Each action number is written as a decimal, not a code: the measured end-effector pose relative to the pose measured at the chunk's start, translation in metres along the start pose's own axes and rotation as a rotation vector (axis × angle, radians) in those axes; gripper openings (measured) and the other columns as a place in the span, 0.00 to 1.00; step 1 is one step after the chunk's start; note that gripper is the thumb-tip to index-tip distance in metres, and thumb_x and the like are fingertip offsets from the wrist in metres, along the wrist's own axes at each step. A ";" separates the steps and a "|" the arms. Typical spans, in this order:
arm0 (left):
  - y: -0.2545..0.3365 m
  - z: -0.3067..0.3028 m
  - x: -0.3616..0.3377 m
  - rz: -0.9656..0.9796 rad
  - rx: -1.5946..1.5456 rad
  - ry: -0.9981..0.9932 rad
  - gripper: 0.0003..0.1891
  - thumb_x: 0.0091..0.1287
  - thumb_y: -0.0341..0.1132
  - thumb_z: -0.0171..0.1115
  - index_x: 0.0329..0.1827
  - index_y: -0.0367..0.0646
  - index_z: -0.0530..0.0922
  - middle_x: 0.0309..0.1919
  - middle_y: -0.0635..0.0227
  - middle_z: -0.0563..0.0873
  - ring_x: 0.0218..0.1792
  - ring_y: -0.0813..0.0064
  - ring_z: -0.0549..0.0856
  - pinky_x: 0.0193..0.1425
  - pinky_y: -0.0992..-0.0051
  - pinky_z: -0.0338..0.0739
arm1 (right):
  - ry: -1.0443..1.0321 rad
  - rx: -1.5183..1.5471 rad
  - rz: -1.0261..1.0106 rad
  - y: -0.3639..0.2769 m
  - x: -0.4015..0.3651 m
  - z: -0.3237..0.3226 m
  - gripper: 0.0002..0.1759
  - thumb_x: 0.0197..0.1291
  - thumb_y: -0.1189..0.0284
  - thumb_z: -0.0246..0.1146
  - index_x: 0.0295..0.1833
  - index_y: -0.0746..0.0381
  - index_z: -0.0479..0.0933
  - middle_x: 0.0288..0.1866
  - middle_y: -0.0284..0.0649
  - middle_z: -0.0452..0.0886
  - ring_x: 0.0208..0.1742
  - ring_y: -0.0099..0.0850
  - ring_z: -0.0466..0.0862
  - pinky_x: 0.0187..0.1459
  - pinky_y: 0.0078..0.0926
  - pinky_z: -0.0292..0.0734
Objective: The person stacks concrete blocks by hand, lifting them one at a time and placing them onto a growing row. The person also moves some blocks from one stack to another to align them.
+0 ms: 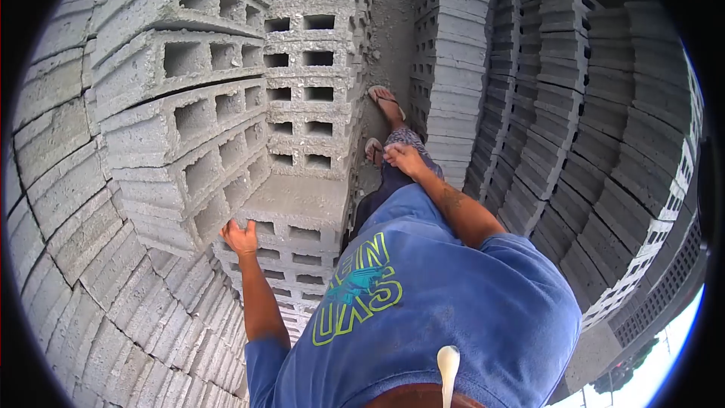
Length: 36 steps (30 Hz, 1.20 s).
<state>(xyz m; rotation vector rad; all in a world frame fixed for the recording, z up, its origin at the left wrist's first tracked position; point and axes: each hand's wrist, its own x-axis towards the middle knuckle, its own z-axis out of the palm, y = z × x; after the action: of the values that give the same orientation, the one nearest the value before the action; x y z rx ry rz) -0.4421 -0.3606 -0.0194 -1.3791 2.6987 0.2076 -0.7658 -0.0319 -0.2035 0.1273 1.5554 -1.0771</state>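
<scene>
At the far left, a curving wall of grey blocks (57, 181) fills the edge of the view, packed tightly with dark seams between the rows. Next to it rises a column of hollow blocks (124, 132), its rectangular openings facing right and its upper members slightly askew. The left hand (239, 240) is at the near corner of the closest block (170, 230) in this column, thumb and fingers spread apart, fingertips against its edge; whether they have a firm hold cannot be told. Just right of that hand lies a block with a smooth, bare top (302, 196), above more hollow courses. Beyond it stands a middle stack (298, 109), its openings in two upright lines.

Further right, the person's blue shirt (461, 279) bears yellow-green lettering and a teal figure. Above it, two feet in flip-flops (389, 102) are on a narrow strip of gritty ground (394, 23). The right hand (404, 159) is beside the dark trousers (385, 181), fingers loosely curled; whether anything is inside them cannot be told. A pale, round-tipped object (448, 366) overlaps the collar. To the right stand a tall stack (462, 53) and several darker rows (563, 98), with bright sky (661, 378) at the lower right
</scene>
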 end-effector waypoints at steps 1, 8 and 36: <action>0.002 -0.003 -0.002 -0.143 0.028 -0.149 0.29 0.47 0.42 0.70 0.50 0.29 0.78 0.53 0.43 0.81 0.55 0.44 0.76 0.65 0.53 0.64 | -0.021 -0.078 -0.045 0.001 0.003 -0.003 0.20 0.69 0.60 0.56 0.53 0.65 0.79 0.41 0.39 0.85 0.40 0.27 0.83 0.46 0.25 0.79; -0.018 0.011 -0.010 -0.112 0.014 -0.111 0.28 0.48 0.41 0.69 0.50 0.30 0.78 0.49 0.43 0.82 0.53 0.44 0.76 0.65 0.55 0.62 | -0.045 -0.345 -0.096 -0.023 0.012 -0.014 0.19 0.67 0.62 0.56 0.52 0.66 0.79 0.40 0.41 0.86 0.41 0.28 0.84 0.48 0.27 0.78; 0.045 0.015 -0.037 -0.190 -0.237 0.612 0.28 0.58 0.39 0.66 0.63 0.44 0.71 0.64 0.53 0.70 0.68 0.49 0.66 0.71 0.51 0.59 | -0.345 -1.388 -1.723 -0.307 -0.123 0.418 0.38 0.63 0.58 0.56 0.73 0.68 0.59 0.75 0.52 0.61 0.78 0.42 0.58 0.77 0.48 0.42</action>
<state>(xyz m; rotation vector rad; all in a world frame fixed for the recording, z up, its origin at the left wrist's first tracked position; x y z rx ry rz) -0.4565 -0.3030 -0.0250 -2.0430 3.0530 0.1007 -0.6108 -0.4327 0.1118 -2.5065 1.5297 -0.7306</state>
